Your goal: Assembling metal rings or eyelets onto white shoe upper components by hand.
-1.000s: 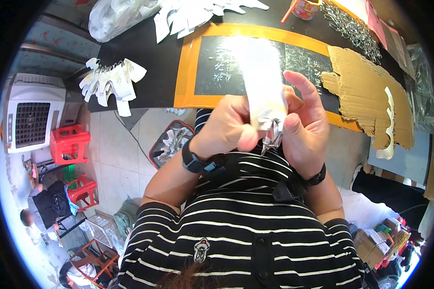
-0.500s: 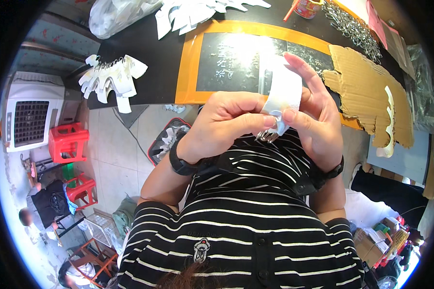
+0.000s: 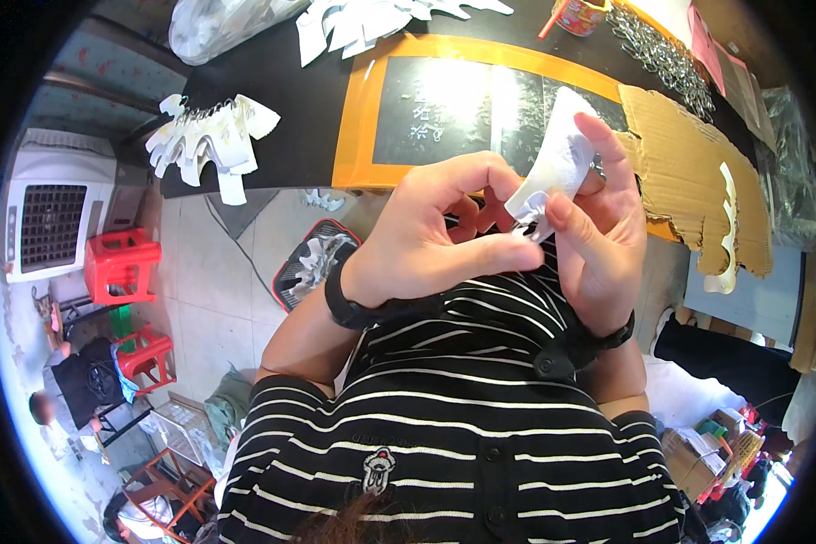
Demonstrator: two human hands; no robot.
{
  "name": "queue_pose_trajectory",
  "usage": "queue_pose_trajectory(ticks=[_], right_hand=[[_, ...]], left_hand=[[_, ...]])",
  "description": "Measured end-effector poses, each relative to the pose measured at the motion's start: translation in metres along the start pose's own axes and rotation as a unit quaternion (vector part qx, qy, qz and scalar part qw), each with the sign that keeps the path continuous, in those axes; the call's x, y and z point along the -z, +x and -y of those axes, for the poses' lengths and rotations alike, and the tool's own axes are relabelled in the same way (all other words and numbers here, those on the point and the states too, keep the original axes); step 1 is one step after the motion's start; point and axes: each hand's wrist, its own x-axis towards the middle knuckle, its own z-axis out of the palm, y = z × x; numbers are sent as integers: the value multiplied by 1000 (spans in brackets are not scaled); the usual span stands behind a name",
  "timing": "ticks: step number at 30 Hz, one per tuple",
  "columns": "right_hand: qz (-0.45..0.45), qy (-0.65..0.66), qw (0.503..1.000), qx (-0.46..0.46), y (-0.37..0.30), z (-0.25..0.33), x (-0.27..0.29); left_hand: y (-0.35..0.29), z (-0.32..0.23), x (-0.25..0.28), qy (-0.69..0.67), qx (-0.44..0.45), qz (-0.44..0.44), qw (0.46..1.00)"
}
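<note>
A curled white strip (image 3: 560, 150) with shiny metal prongs at its lower end is raised above the near edge of the table. My right hand (image 3: 603, 227) grips it, thumb pressed on its front near the metal and fingers behind. Close to the metal end, my left hand (image 3: 426, 227) has its thumb stretched out and its fingers curled, with a gap between them. The left fingertips are partly hidden behind the strip's lower edge. To the left on the table lies a bunch of similar white pieces (image 3: 213, 140) with metal hooks along its top.
The black table has an orange-taped panel (image 3: 358, 136). Torn cardboard (image 3: 689, 172), a heap of metal hooks (image 3: 662, 59), a red cup (image 3: 578, 16), more white pieces (image 3: 363, 23) and a plastic bag (image 3: 227, 27) lie around. Below are a dark basket (image 3: 290, 272) and red stools (image 3: 122, 267).
My left hand's thumb and fingers have come apart from their pinch on the strip's lower end. The strip has tilted to the right in my right hand.
</note>
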Motion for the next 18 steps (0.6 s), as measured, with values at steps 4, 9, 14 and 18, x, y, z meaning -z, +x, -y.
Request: queue_pose_trajectory(ticks=[4,9,14,18], right_hand=[[5,-24,998,52,-1,-5,-4],[28,47,998,34,-1,-6,2],[31,173,983,-54,-1,-11,7],[32,269,960,-71,0,-19,11]], left_hand=[[-1,-4,-12,16,13,-78,997],[4,-18,-2,-138,106,-14,985],[4,-4,-10,-180,12,-6,984],[7,-11,-11,-227,73,-10,971]])
